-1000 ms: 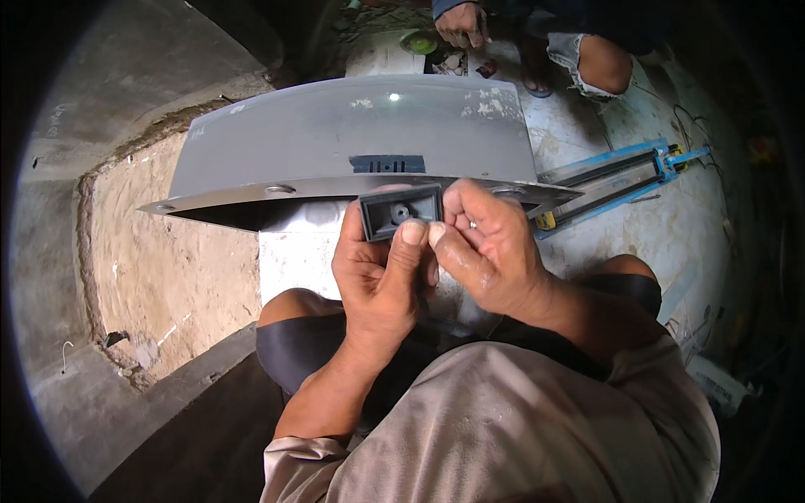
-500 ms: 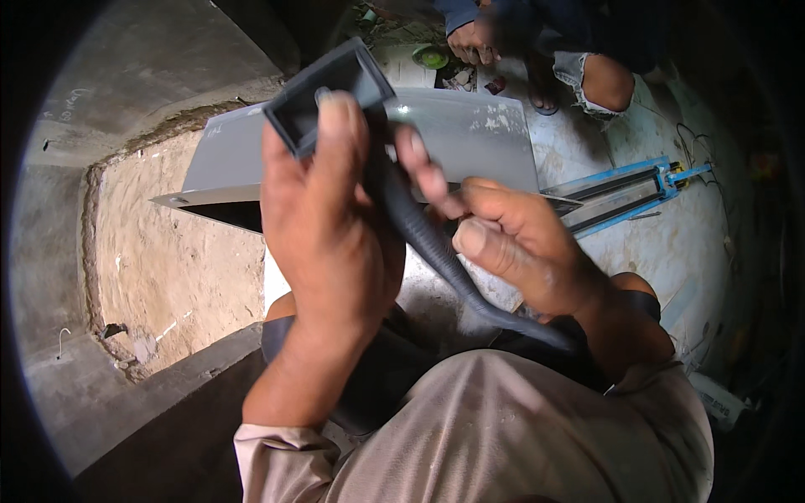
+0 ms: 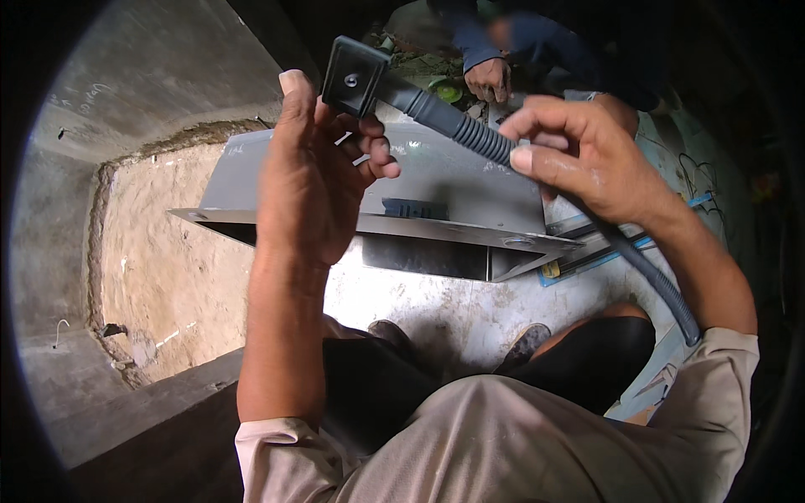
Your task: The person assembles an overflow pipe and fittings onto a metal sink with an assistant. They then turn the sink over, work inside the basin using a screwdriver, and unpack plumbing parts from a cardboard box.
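My right hand [image 3: 591,163] pinches a grey corrugated hose [image 3: 457,126] between thumb and fingers. From that grip the hose's tail hangs down beside my right forearm. At its upper left end is a dark rectangular fitting [image 3: 352,77], its open face showing a small round metal piece inside. My left hand [image 3: 302,189] is just below and left of the fitting, thumb stretched up and fingers apart; its fingertips lie close to the fitting's lower edge, and I cannot tell whether they touch. Beyond my hands, a metal sink [image 3: 478,172] rests on its side, its rim facing me.
A small dark-blue piece [image 3: 415,208] lies against the sink near its rim. Right of the sink is a blue-railed tile cutter [image 3: 579,267] on the pale floor. Another person's hand [image 3: 489,80] is at the far side. Concrete walls [image 3: 168,63] bound the left.
My right hand has moved up and right along with the hose, which now stretches across at fitting height. My left hand has loosened from around the fitting, its fingers now spread.
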Tool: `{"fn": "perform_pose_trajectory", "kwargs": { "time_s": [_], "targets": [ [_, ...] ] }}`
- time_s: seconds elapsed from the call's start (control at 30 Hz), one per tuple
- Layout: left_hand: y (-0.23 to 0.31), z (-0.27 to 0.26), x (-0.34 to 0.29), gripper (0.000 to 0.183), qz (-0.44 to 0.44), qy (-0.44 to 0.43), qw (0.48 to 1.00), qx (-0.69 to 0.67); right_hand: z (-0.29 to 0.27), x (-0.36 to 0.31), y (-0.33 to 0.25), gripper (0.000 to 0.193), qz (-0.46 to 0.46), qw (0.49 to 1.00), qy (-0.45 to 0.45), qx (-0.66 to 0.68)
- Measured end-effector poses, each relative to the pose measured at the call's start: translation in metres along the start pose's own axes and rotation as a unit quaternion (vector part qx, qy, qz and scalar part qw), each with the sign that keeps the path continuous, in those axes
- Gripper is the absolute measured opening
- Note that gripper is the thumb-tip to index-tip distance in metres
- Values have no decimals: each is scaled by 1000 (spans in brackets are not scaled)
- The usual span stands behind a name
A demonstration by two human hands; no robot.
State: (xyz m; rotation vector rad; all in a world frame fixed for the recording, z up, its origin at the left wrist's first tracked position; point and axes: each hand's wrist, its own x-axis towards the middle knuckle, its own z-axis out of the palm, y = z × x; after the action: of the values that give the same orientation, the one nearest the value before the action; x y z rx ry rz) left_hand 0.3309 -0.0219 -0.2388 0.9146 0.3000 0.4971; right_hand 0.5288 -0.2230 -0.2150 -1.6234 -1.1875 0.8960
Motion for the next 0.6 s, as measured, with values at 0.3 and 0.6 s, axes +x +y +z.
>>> {"fn": "perform_pose_trajectory", "kwargs": {
  "time_s": [0.3, 0.6],
  "targets": [
    [0, -48, 19, 28, -133, 30, 986, 92, -26, 76, 68, 26, -264, 890, 13, -372],
    [-25, -32, 31, 29, -207, 22, 870, 447, -6, 119, 133, 30, -285, 892, 19, -351]
  ]
}}
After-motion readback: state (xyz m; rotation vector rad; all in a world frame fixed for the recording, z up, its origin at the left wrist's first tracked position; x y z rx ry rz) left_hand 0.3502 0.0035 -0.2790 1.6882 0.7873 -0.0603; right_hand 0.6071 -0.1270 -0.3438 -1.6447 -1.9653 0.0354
